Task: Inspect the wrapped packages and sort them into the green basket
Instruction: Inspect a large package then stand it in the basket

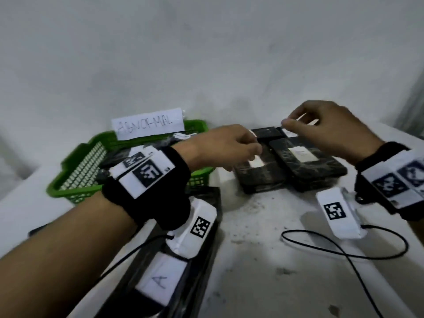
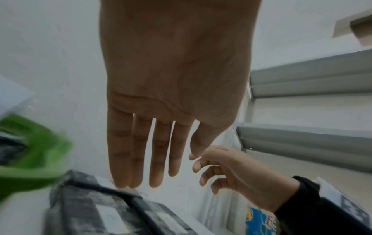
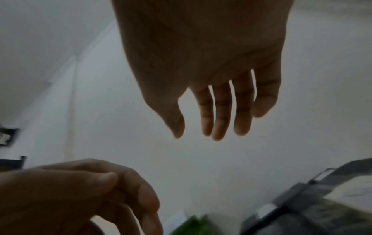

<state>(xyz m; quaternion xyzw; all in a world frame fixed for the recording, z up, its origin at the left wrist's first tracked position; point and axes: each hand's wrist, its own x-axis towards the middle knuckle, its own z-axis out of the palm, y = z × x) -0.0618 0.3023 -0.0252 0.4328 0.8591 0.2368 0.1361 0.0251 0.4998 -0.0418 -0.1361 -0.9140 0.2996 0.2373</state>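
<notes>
Several black wrapped packages with white labels lie in a cluster on the white table; the front two are a left package and a right package, with a smaller rear package behind them. My left hand hovers over the left package, fingers straight and empty in the left wrist view. My right hand hangs above the rear packages, its fingers extended and holding nothing. The green basket at the left has dark packages in it.
A paper sign reading ABNORMAL stands at the basket's back. Another black package with a label marked A lies near me, under my left forearm. A white marker block and a looping black cable lie at the right.
</notes>
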